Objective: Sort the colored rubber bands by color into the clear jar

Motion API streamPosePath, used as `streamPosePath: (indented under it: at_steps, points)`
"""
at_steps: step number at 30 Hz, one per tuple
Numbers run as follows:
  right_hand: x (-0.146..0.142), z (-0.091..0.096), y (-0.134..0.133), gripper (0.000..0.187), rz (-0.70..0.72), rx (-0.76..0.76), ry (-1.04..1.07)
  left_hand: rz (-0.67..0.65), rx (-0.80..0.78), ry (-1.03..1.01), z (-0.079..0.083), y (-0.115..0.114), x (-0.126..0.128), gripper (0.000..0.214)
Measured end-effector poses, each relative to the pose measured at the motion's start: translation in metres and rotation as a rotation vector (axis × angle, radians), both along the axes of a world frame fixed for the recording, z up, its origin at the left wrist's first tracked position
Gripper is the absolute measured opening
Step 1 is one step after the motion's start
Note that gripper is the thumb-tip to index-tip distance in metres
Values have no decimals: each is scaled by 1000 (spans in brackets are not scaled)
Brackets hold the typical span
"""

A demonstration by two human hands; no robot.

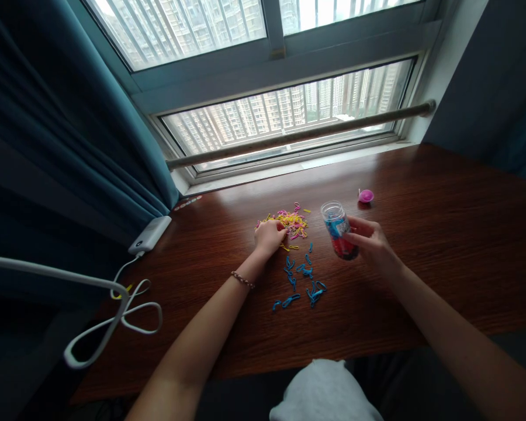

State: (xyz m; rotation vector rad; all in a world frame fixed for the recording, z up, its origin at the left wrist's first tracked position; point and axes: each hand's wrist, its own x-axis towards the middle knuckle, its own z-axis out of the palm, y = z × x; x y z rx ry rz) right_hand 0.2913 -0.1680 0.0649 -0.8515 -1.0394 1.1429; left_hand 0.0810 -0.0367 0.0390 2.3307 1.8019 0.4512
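My right hand (370,242) grips a small clear plastic jar (338,230), tilted a little, with red and blue bands inside and its mouth uncovered. My left hand (269,235) rests curled on the edge of a heap of yellow and pink rubber bands (293,223) on the wooden table (442,245); whether its fingers pinch a band is hidden. Several blue rubber bands (304,280) lie scattered between the two hands, nearer to me. A bead bracelet is on my left wrist.
A pink lid (365,196) lies behind the jar. A white power bank (149,234) with a white cable (127,310) sits at the table's left end beside a teal curtain (70,134). The window (284,111) runs along the far edge.
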Motion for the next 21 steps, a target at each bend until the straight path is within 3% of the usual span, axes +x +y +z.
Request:
streamPosePath:
  at_steps: [6, 11, 16, 21]
  points:
    - [0, 0, 0, 35, 4, 6, 5, 42, 33, -135, 3, -1, -7, 22]
    - [0, 1, 0, 35, 0, 8, 12, -70, 26, -272, 14, -18, -26, 23]
    - [0, 0, 0, 35, 2, 2, 20, -224, -241, -263, 22, -50, -45, 20]
    - [0, -1, 0, 37, -10, -13, 3, -281, -410, -371, 9, -72, -36, 38]
